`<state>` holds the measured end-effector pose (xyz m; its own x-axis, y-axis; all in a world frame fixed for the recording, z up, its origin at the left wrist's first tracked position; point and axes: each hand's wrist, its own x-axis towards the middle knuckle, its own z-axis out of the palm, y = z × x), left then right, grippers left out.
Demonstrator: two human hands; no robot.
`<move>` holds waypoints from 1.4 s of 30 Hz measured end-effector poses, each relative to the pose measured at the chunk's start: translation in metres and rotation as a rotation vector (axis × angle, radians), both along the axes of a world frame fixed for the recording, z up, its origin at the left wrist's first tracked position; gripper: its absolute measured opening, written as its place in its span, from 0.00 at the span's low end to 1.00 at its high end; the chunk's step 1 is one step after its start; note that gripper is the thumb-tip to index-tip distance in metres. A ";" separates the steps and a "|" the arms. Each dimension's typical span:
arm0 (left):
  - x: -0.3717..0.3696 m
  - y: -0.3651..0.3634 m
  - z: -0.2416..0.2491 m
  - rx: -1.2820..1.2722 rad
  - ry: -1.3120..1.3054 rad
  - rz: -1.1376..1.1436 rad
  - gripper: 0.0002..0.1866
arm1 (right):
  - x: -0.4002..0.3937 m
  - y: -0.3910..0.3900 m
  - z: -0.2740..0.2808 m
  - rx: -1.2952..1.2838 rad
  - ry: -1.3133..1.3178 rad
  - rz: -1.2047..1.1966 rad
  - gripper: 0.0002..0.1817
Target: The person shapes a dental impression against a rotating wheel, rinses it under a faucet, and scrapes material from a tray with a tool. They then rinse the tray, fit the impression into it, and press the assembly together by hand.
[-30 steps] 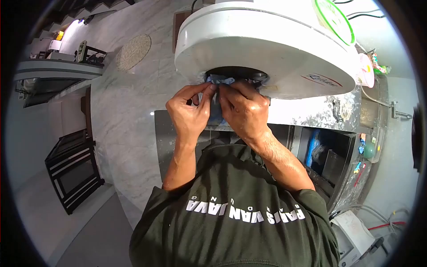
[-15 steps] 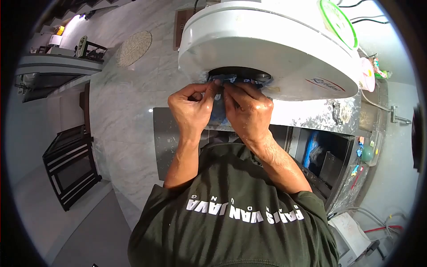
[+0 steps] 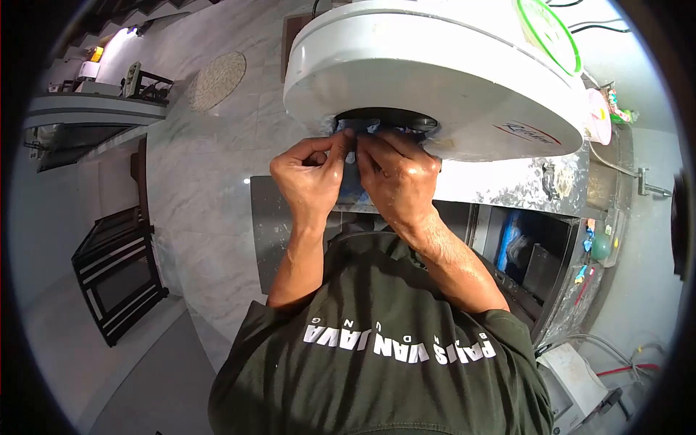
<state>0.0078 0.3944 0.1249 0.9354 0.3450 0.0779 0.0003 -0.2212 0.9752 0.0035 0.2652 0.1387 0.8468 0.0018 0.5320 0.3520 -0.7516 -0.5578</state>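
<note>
Your left hand [image 3: 308, 177] and right hand [image 3: 395, 177] pinch a blue cloth [image 3: 355, 130], fingers clamped together, under the white tank [image 3: 435, 72].

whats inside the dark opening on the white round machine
A crumpled blue cloth shows in the dark opening of the white machine; both hands press there and cover the rest.

I see a round woven mat [image 3: 217, 81] lying on the pale marble floor [image 3: 203, 217], well apart from a black metal rack [image 3: 116, 272] at the left. A green-rimmed disc [image 3: 547, 32] sits at the top right. Near the right edge a pink lid [image 3: 598, 116] shows, with a metal tap [image 3: 649, 185] just below it and a red cable [image 3: 631, 368] lower down.
</note>
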 end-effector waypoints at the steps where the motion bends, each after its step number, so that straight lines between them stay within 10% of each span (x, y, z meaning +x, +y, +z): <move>1: 0.001 0.001 -0.003 -0.009 -0.006 -0.008 0.08 | 0.000 0.000 0.001 -0.011 0.023 -0.004 0.04; 26: -0.013 0.014 0.007 -0.073 -0.068 -0.107 0.10 | -0.012 -0.008 0.010 0.073 -0.029 0.126 0.07; 32: 0.022 0.061 -0.035 -0.456 0.001 0.145 0.17 | -0.031 -0.019 0.024 0.147 0.121 0.183 0.08; 42: 0.143 0.024 -0.073 -0.897 0.250 -0.442 0.16 | -0.039 -0.022 0.000 0.175 0.095 0.248 0.08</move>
<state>0.1512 0.4185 0.0522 0.9469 -0.1987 -0.2528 0.3214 0.5581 0.7650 -0.0355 0.2432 0.1390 0.8779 0.1298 0.4609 0.4526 -0.5390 -0.7104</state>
